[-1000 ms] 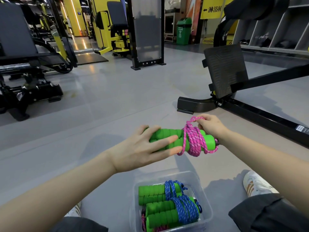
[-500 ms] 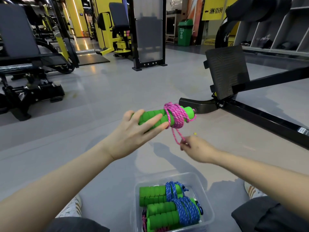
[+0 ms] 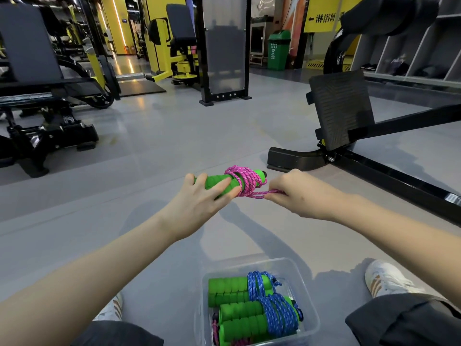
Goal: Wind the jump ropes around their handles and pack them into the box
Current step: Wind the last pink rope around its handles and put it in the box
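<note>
My left hand (image 3: pixel 202 199) grips a pair of green foam handles (image 3: pixel 219 182) held out over the floor, with pink rope (image 3: pixel 245 181) wound around their far end. My right hand (image 3: pixel 296 193) pinches the loose pink rope end just right of the coil and holds it taut. Below, between my knees, a clear plastic box (image 3: pixel 309 305) holds two wound jump ropes with green handles and blue rope (image 3: pixel 277 308). A bit of pink rope shows at the box's bottom.
A black machine base and footplate (image 3: pixel 341 108) stand close on the right, its rail running toward the lower right. A bench machine (image 3: pixel 42 101) sits at the left. My white shoes (image 3: pixel 386 278) and dark trouser legs flank the box on the grey floor.
My right hand dropped from the coil, then came back up level with it, pulling the rope end to the right. The handles rose and tilted a little in my left hand.
</note>
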A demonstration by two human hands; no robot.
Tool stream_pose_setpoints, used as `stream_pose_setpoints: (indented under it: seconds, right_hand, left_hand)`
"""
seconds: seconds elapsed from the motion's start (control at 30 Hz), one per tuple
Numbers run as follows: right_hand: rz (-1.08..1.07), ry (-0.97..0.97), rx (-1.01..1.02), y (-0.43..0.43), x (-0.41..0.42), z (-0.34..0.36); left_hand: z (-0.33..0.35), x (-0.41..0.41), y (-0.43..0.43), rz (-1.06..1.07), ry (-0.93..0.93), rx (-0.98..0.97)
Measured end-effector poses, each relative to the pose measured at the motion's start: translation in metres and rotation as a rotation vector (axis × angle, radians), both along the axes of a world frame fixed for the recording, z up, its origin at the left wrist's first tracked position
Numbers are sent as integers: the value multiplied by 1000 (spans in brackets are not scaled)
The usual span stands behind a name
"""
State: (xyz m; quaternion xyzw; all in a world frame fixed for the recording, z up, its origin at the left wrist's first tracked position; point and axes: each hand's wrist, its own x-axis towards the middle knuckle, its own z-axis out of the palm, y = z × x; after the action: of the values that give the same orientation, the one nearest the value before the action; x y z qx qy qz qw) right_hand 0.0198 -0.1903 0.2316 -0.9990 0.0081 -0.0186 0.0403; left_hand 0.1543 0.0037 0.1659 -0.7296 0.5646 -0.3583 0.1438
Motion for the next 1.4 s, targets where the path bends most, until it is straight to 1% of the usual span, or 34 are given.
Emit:
stream_pose_setpoints:
  seconds: [0.07,0.13,0.2,0.27,0.37,0.43,0.5,0.6,0.7,0.8,0.9,1.03,1.13,1.23,1.3,1.4]
  right_hand:
    - [60,-23,-108,7,-4,3]
    - [94,-111,-181,9,-2,6]
    - [96,-183,-136,3,1,9]
    - [98,-231,-4,-7,5,11]
    - [156,-313,298,-21,10,7]
    - [187,-275,426,-24,13,1]
    - [192,-179,553,-26,13,-5]
    - [167,-72,759,-36,13,-11]
    - [117,9,889,-47,12,-18]
    - [108,76,1009,-50,10,-23]
    - [128,68,1061,-46,11,-25]
    - [123,-21,1176,-40,13,-28]
    - [62,-157,1189,-36,12,-27]
    - [78,-331,1066,-33,11,-25]
    - [81,-326,1002,-32,9,-22]
    - [102,-216,879,-35,7,-19]
  left_hand:
    - [-1,-1,-2,10,22,28]
    - [-2,-1,-3,12,42,48]
    - [-1,-1,-3,8,56,52]
    - [1,0,-3,-17,64,39]
    - [2,-3,-2,-136,56,50]
    - [-4,-15,-5,-243,68,89]
    - [-10,-30,-10,-324,62,134]
    - [-7,-40,-12,-367,28,138]
    - [0,-41,-13,-421,-4,94]
    - [6,-41,-14,-479,-84,77]
    - [10,-39,-12,-518,-124,25]
    - [14,-40,-12,-544,-141,-11]
    - [17,-38,-13,-554,-131,-52]
    - [17,-36,-13,-564,-131,-82]
    - [15,-34,-12,-554,-134,-97]
    - [11,-21,-10,-499,-151,-84]
